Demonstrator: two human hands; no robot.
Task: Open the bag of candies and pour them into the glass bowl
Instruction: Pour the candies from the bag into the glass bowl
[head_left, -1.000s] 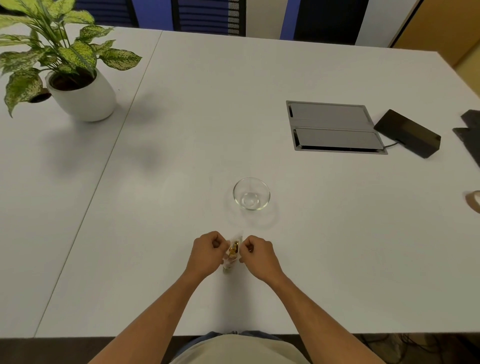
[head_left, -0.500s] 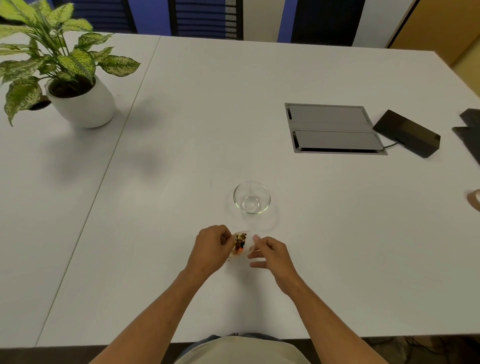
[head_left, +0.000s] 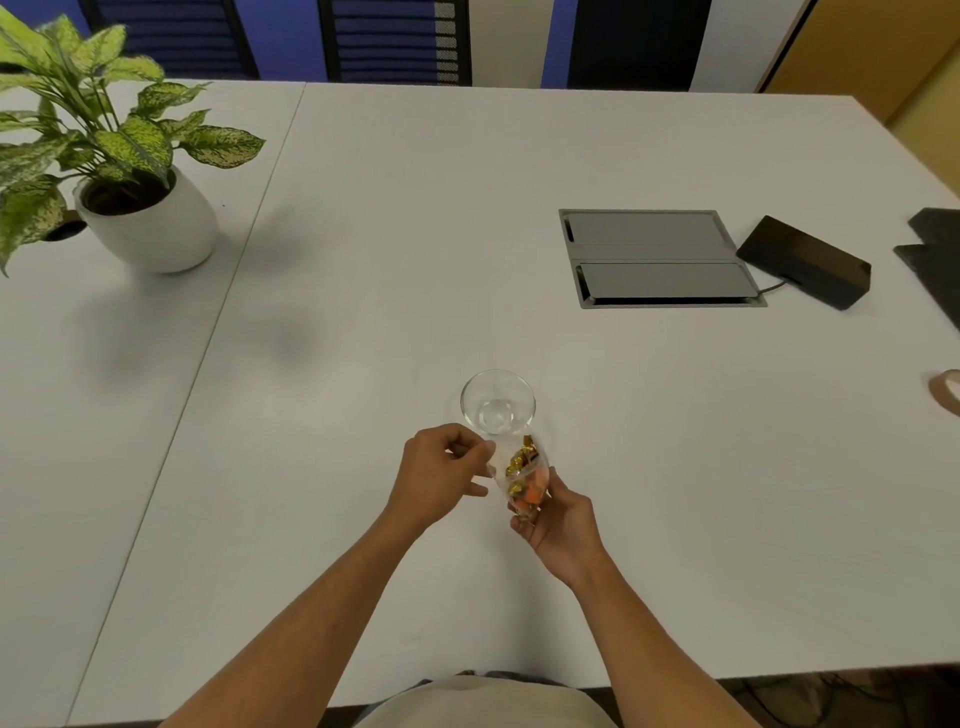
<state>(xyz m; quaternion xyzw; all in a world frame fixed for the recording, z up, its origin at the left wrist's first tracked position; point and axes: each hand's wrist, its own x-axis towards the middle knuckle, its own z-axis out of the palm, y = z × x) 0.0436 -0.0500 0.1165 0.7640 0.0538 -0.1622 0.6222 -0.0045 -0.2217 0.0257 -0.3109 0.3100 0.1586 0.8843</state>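
A small clear plastic bag of candies (head_left: 523, 474), with gold and orange wrappers inside, is held just in front of the glass bowl (head_left: 497, 402). My right hand (head_left: 558, 519) grips the bag's lower end from underneath. My left hand (head_left: 441, 475) pinches the bag's upper left edge between thumb and fingers. The bag is tilted, its top end pointing toward the bowl's near rim. The bowl stands on the white table and holds nothing.
A potted plant in a white pot (head_left: 150, 223) stands at the far left. A grey cable hatch (head_left: 657, 258) is set into the table at the right, a black device (head_left: 804, 261) beside it. A tape roll (head_left: 948, 391) lies at the right edge.
Both hands have lifted the bag and moved it closer to the bowl. My right hand went from the bag's top edge to gripping its bottom end, and the bag tilted toward the bowl.
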